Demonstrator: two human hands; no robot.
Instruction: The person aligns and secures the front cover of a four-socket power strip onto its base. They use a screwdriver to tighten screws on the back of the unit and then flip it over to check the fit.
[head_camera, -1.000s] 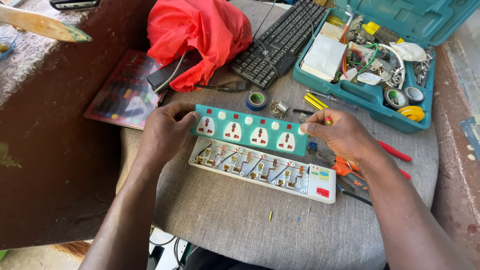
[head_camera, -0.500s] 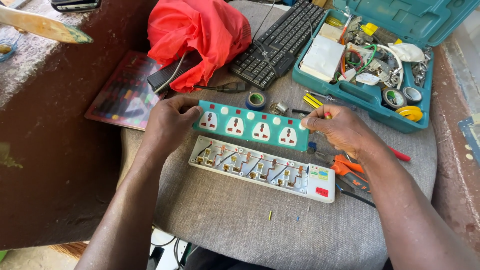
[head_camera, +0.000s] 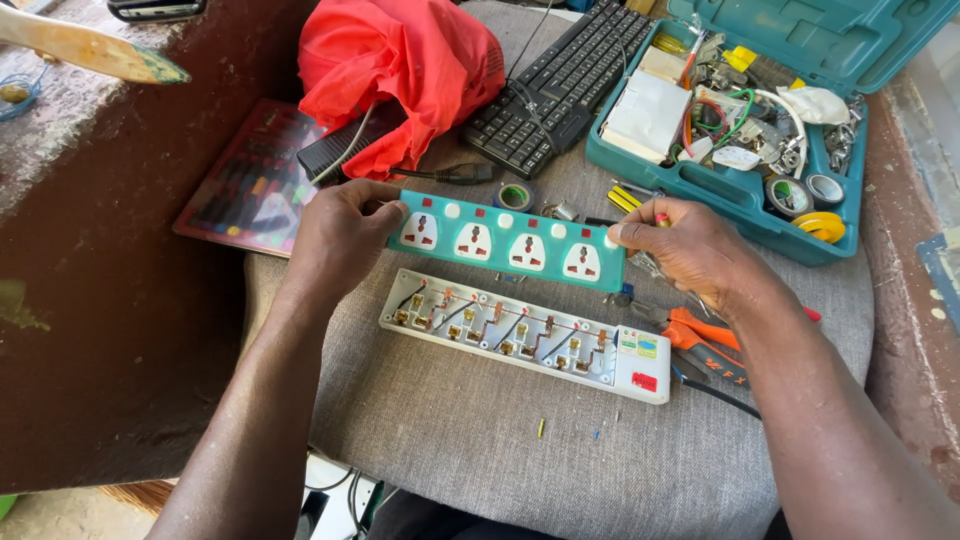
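The teal plastic toolbox (head_camera: 745, 195) runs off the top edge, its lid cut short. The red crumpled cloth bag (head_camera: 400, 70) hides part of the black computer keyboard (head_camera: 560, 85). The small parts inside the toolbox are too tiny to identify.

The socket cover (head_camera: 505, 240) is held above the bench (head_camera: 450, 440), the left hand (head_camera: 335, 240) at its left end and the right hand (head_camera: 690, 245) at its right end. Just in front of it the open strip base (head_camera: 520, 335) lies on the bench. Behind the cover lie a tape roll (head_camera: 515, 196) and a keyboard (head_camera: 560, 85), with a bag (head_camera: 400, 70) to the left and a toolcase (head_camera: 740, 110) to the right. Pliers (head_camera: 705, 335) lie right of the base
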